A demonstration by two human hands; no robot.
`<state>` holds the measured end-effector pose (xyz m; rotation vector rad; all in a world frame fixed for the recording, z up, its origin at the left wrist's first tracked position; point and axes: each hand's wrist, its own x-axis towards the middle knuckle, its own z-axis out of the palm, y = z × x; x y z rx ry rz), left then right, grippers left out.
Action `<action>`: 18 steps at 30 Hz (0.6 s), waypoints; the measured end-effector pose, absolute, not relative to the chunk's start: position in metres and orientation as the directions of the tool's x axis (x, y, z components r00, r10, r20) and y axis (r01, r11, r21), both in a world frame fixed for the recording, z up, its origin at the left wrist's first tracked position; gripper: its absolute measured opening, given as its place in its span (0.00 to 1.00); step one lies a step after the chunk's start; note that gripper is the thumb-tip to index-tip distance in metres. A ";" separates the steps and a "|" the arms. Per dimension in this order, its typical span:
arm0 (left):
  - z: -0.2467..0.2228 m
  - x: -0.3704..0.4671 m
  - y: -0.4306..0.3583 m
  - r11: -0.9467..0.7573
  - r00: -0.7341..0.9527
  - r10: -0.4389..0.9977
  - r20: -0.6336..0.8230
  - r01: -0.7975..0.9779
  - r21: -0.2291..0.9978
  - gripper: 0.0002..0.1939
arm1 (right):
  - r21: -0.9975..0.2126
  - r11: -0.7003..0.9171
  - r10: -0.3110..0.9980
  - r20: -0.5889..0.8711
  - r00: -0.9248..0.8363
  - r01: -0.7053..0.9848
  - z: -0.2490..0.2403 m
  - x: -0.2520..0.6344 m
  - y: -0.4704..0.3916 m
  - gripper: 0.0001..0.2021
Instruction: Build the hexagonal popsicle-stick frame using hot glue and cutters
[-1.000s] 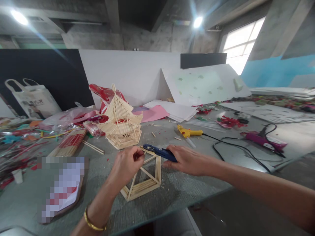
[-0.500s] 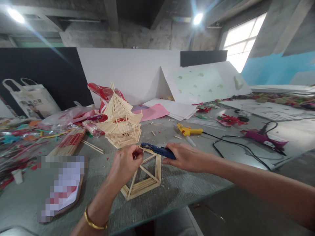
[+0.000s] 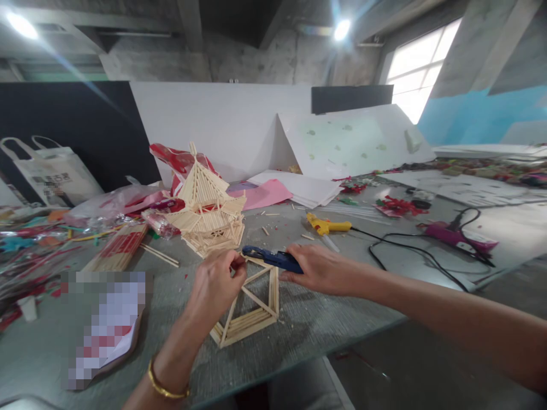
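A pair of dark blue pliers [image 3: 273, 258] is held in my right hand [image 3: 318, 269], its jaws pointing left to the fingertips of my left hand. My left hand [image 3: 220, 279] is closed in a pinch above the left rear side of a wooden stick frame [image 3: 252, 324]; what it pinches is too small to make out. The frame lies flat on the table, made of stacked sticks with crossing sticks inside. Behind my left hand stands a stick model of a tiered pavilion [image 3: 207, 210] with a pointed roof.
A yellow glue gun [image 3: 328, 225] lies behind my right hand, its black cord running right near a magenta tool [image 3: 459, 238]. Bundled sticks [image 3: 117, 247] and a blurred-out flat object [image 3: 109, 330] are at left. The table edge [image 3: 299, 365] is close in front.
The blue pliers have tilted slightly and their handles look a little more apart near the jaws. The view has shifted slightly; both hands stay in nearly the same place.
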<state>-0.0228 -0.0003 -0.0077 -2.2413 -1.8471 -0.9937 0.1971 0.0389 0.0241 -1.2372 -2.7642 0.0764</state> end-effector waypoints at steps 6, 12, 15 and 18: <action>-0.008 -0.022 0.001 -0.276 0.065 0.824 0.563 0.913 0.299 0.04 | -0.061 0.689 0.723 0.134 -0.678 0.722 0.018 0.197 0.045 0.20; -0.011 -0.022 0.001 -0.260 0.070 0.765 0.641 0.943 0.208 0.05 | -0.048 0.672 0.739 0.104 -0.666 0.739 0.023 0.192 0.050 0.18; -0.012 -0.023 0.003 -0.247 0.092 0.724 0.684 0.960 0.131 0.05 | -0.019 0.662 0.748 0.077 -0.659 0.749 0.028 0.186 0.049 0.17; -0.011 -0.025 0.003 -0.232 0.102 0.707 0.700 0.968 0.092 0.05 | -0.009 0.674 0.738 0.073 -0.671 0.739 0.033 0.181 0.047 0.16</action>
